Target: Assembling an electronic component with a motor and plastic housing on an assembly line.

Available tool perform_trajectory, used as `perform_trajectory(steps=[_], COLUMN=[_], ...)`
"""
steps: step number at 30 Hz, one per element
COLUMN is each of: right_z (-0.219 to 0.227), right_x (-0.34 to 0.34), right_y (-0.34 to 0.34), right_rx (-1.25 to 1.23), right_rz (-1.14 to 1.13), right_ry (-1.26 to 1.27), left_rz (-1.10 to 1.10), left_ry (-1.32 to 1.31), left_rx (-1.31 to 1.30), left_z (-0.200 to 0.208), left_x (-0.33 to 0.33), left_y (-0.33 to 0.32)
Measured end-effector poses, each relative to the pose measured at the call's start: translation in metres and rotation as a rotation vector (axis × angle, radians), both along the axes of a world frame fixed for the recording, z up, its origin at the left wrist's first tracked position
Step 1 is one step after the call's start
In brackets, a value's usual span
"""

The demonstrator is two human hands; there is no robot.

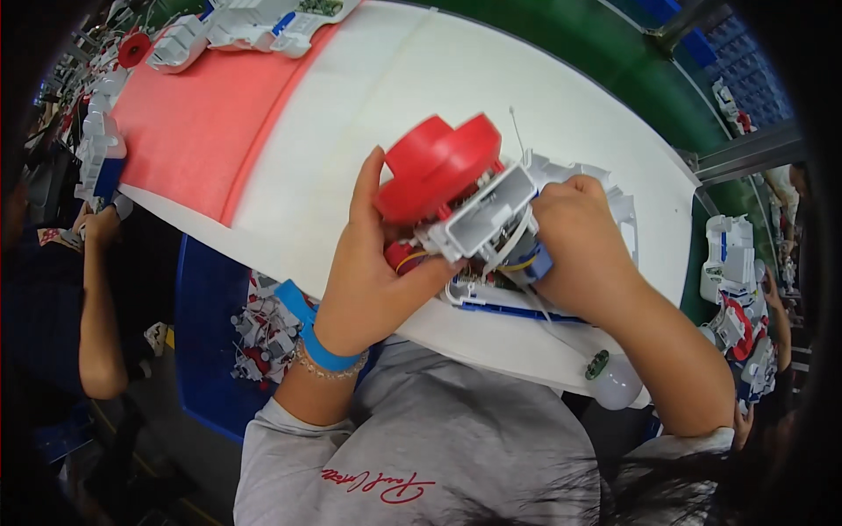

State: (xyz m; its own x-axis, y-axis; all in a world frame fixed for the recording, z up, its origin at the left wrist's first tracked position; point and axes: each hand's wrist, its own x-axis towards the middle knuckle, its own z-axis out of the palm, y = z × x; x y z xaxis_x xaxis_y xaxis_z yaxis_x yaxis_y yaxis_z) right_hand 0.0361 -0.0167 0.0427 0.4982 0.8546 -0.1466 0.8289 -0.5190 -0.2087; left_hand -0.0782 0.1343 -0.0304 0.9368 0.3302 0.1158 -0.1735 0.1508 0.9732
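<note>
My left hand (373, 276), with a blue band at the wrist, grips a mechanical assembly from its left side. The assembly has a large red round part (443, 167) on top and a white rectangular frame (493, 215) below, with wires and a small blue block (537, 263) at its side. Closed beside that block is my right hand (583, 250); its fingertips are hidden. Under both hands a white housing shell (624, 210) with a blue edge lies on the table. From it a thin wire runs to a white dome with a small green circuit board (598, 364) near the table's front edge.
A red mat (210, 123) covers the table's left part, with white housings (250, 31) at its far end. Below the table's left edge stands a blue bin (206, 342) of loose parts. Other people's hands work at both sides, near a metal post (745, 149) on the right.
</note>
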Motion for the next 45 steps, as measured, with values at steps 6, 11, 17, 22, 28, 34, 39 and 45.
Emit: perform_trajectory(steps=[6,11,17,22,28,34,39,45], right_z=[0.006,-0.011,-0.007,0.019,0.029,0.017,0.020,0.029], right_x=[0.009,0.012,0.011,0.007,0.006,0.001,0.008,0.007], right_y=[0.011,0.006,0.010,0.018,0.024,0.017,0.019,0.022], right_rx=[-0.096,0.152,0.134,0.000,-0.147,-0.074,-0.131,-0.199], right_rz=[-0.091,-0.040,-0.138,-0.165,-0.164,-0.088,-0.110,-0.114], right_ry=[0.130,0.038,0.048,0.204,0.150,-0.083,-0.030,0.094], left_rz=[0.128,0.153,0.169,0.188,0.164,0.163,0.175,0.163], left_ry=[-0.052,-0.078,-0.128,-0.187,-0.167,-0.204,-0.176,-0.097], left_rx=[0.071,0.089,0.036,0.020,-0.036,-0.031,-0.007,0.026], left_z=[0.001,-0.003,-0.002,-0.003,0.000,-0.002,-0.003,0.001], left_x=[0.008,0.008,0.004,0.003,0.001,0.003,0.003,0.001], left_y=[-0.007,-0.008,-0.010,-0.011,-0.009,-0.011,-0.012,-0.010])
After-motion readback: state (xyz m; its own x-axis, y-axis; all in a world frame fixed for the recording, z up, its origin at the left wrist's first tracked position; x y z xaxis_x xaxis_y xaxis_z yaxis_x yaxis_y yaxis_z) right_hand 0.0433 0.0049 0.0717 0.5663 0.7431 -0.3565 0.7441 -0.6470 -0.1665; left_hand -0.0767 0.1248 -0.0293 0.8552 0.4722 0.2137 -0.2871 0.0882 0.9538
